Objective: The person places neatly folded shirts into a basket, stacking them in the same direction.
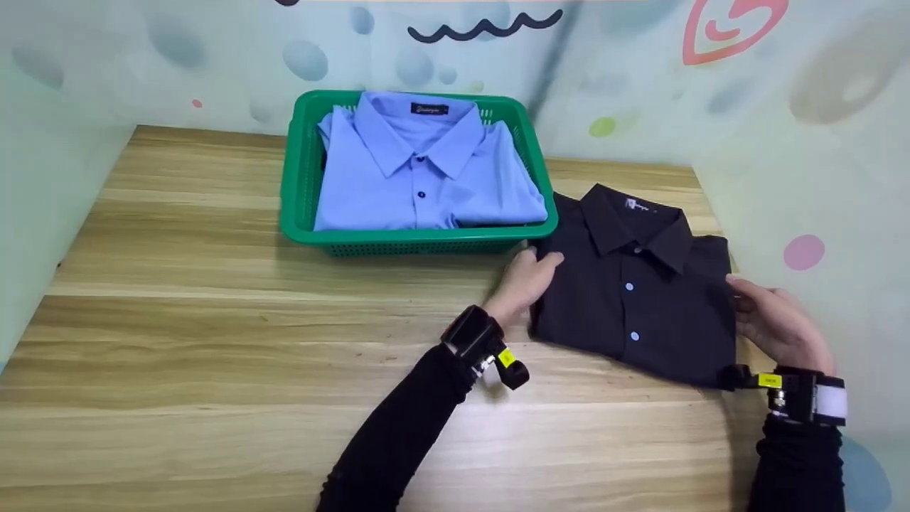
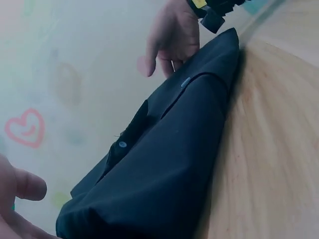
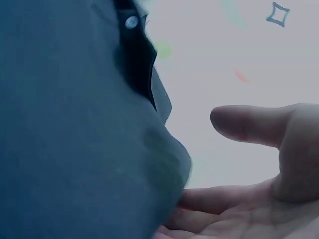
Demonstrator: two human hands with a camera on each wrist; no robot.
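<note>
Black shirt (image 1: 679,313): we see it folded, collar at the far end, over the right part of the table (image 1: 213,398), beside the basket (image 1: 426,237); we cannot tell whether all of it rests flat.
Left grip (image 1: 526,279): relaxed at the shirt's left edge, our thumb spread away from the fingers; the fingertips are partly hidden there.
Right grip (image 1: 782,323): loose too, our fingers touching the shirt's right edge and thumb apart from them, as the right wrist view shows.
Shirt front: we count two pale buttons (image 1: 632,311) below the collar button.
Basket: green, with perforated sides, on the table to the left of the black shirt.
Blue shirt (image 1: 384,192): folded inside the basket, collar up, dark tag (image 1: 429,109) at the neck.
Wrists: we wear black straps (image 1: 470,333) over black sleeves (image 1: 398,427).
Wall (image 1: 640,146): pale, with coloured spots and a pink heart (image 1: 732,32).
</note>
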